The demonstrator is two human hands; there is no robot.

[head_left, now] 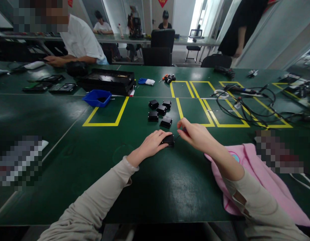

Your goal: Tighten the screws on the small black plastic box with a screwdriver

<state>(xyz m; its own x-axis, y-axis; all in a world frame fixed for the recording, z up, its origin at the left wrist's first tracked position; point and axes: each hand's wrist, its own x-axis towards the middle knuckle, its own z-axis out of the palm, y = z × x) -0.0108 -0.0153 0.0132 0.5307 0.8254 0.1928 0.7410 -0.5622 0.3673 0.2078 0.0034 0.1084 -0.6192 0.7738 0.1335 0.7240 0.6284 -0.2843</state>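
Head view: left hand [152,144] half-hides black box [169,140]; right hand's [195,134] grip unclear.

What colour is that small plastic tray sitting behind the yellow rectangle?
Blue. The small open plastic tray shows best in the head view, on the green table.

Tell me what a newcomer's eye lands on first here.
Two hands meet at the table's centre: the left hand presses on a small black box, the right hand pinches something thin beside it. Just beyond sit five more black boxes; a pink cloth lies under the right forearm.
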